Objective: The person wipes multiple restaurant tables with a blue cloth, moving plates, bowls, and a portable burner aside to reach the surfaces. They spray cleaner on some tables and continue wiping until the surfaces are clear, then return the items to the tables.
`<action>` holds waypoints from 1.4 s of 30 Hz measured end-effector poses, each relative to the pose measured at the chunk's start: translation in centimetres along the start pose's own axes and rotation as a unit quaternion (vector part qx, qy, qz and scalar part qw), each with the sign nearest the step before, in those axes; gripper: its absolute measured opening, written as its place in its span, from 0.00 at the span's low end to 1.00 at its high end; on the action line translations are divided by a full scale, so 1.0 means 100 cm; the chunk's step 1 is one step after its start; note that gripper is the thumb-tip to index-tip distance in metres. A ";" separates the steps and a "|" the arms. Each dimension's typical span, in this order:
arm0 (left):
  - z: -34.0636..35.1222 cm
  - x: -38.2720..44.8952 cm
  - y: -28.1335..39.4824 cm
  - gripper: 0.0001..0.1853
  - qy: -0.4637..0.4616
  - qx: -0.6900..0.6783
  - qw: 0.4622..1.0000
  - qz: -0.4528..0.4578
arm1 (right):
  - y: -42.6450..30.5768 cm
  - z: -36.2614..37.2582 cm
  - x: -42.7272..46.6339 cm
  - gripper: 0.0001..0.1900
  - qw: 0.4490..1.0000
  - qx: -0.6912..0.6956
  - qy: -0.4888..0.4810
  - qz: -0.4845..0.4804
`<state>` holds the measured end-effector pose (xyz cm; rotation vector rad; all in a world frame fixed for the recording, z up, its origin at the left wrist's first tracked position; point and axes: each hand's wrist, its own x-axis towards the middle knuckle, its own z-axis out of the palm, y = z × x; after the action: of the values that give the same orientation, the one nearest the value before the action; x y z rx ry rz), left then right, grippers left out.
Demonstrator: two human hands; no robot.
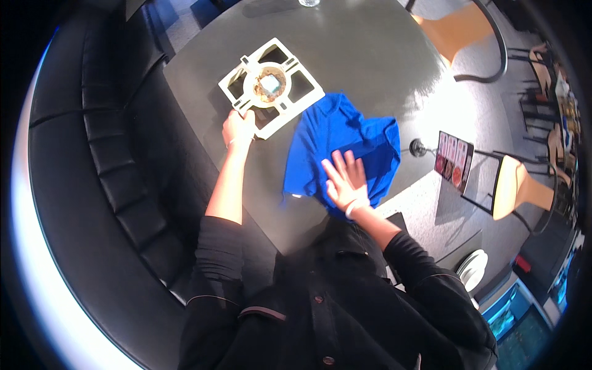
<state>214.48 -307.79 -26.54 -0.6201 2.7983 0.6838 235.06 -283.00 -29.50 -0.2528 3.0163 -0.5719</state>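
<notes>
A square, pale tabletop burner stand (pixel 303 108) with open corner wells is at the left part of the dark table (pixel 365 44). In its round middle cup (pixel 269 84) lie brown residue and a whitish block. My left hand (pixel 239 128) grips the stand's near-left edge, thumb on top. To the right of the stand a crumpled blue cloth (pixel 310 134) spreads over the tabletop. My right hand (pixel 344 182) rests on the cloth with its fingers apart, palm down and slightly blurred. The cloth's near edge reaches the table's edge by my body.
A black padded bench (pixel 115 152) runs along the left. At right stand a menu stand (pixel 453 159) and wooden chairs (pixel 518 187); another chair (pixel 462 30) is at the far right corner. White plates (pixel 472 268) are stacked lower right. A clear glass (pixel 309 2) is at the top.
</notes>
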 end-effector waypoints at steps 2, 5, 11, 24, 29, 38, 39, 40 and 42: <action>0.000 0.019 -0.028 0.23 -0.022 -0.044 0.999 -0.002 | -0.051 0.013 -0.013 0.29 0.998 0.049 -0.030 -0.017; -0.006 -0.005 -0.043 0.27 -0.102 -0.190 0.966 0.140 | -0.085 0.032 -0.041 0.29 0.994 0.095 -0.036 -0.037; 0.029 -0.182 0.016 0.20 -0.097 -0.249 0.903 0.337 | -0.034 0.012 -0.047 0.28 0.991 0.132 -0.004 0.036; 0.218 -0.199 0.220 0.07 -0.322 -0.339 0.794 0.389 | -0.009 0.024 -0.061 0.22 0.972 0.215 0.082 0.047; 0.101 -0.154 0.211 0.16 -0.174 -0.238 0.830 0.474 | 0.128 -0.057 -0.004 0.21 0.962 0.179 0.143 0.147; 0.090 -0.088 0.162 0.22 -0.124 -0.177 0.923 0.319 | 0.302 -0.116 0.124 0.25 0.919 -0.055 0.288 0.264; 0.099 -0.085 0.173 0.23 -0.133 -0.173 0.927 0.306 | 0.307 -0.114 0.121 0.25 0.921 -0.065 0.286 0.257; 0.109 -0.077 0.182 0.23 -0.152 -0.189 0.927 0.288 | 0.309 -0.112 0.121 0.25 0.923 -0.071 0.285 0.248; 0.123 -0.068 0.209 0.22 -0.189 -0.205 0.917 0.287 | 0.311 -0.116 0.113 0.24 0.922 -0.058 0.302 0.235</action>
<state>212.46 -282.67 -27.11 0.2930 2.4611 1.3528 218.24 -252.28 -30.49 0.7744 3.4855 -0.4870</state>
